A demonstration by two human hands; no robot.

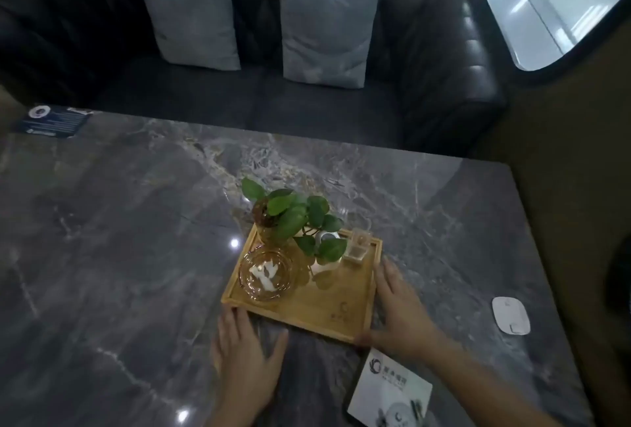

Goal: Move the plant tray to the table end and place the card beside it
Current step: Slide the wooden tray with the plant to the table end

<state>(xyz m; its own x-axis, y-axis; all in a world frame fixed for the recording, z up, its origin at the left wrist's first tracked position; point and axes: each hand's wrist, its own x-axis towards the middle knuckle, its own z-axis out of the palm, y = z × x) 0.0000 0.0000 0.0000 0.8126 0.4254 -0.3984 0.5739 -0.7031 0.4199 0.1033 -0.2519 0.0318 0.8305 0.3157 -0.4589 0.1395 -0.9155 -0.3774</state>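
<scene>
A wooden tray [327,310] rests on the grey marble table [136,222], a little right of centre. On it stand a leafy green plant [300,218] in an amber glass pot, an amber glass bowl [266,276], a white pot and a small clear holder [358,245]. My left hand [246,351] lies flat with fingers spread, its fingertips touching the tray's near left corner. My right hand [399,303] presses along the tray's right edge, thumb at the near right corner. A white card [389,389] with a logo lies on the table just below my right wrist.
A dark leaflet [51,121] lies at the table's far left corner. A white oval device [510,314] sits near the right edge. Behind the table is a black sofa [444,85] with two grey cushions [191,13]. A wall runs along the right.
</scene>
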